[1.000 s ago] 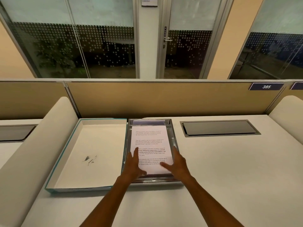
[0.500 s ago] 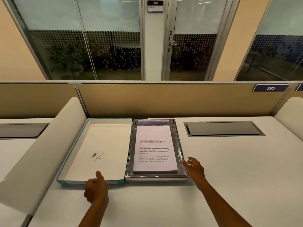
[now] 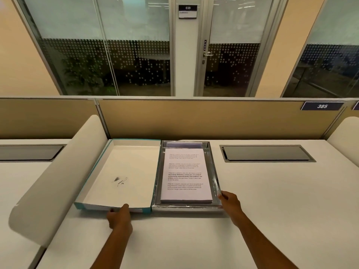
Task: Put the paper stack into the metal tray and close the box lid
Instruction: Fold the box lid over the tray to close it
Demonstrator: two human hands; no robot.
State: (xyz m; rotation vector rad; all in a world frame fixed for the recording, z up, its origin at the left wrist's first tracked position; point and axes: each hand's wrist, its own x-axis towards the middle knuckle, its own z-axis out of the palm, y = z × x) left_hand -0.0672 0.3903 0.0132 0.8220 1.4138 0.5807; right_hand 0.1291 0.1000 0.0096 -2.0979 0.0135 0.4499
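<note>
A stack of printed white paper (image 3: 185, 175) lies flat inside the shiny metal tray (image 3: 216, 183) on the desk. Touching the tray's left side lies the box lid (image 3: 120, 171), upside down, teal outside and white inside with a small dark scribble. My left hand (image 3: 118, 216) grips the lid's near edge, thumb over the rim. My right hand (image 3: 230, 202) touches the tray's near right corner with curled fingers.
The white desk (image 3: 272, 200) has a dark recessed cable flap (image 3: 266, 153) right of the tray and another (image 3: 29, 152) at far left. Curved white dividers (image 3: 58, 177) flank the desk. A tan partition (image 3: 194, 119) runs along the back.
Both hands left the paper stack. My left hand moved left and down to the lid's near edge and took hold of it. My right hand moved to the tray's near right corner.
</note>
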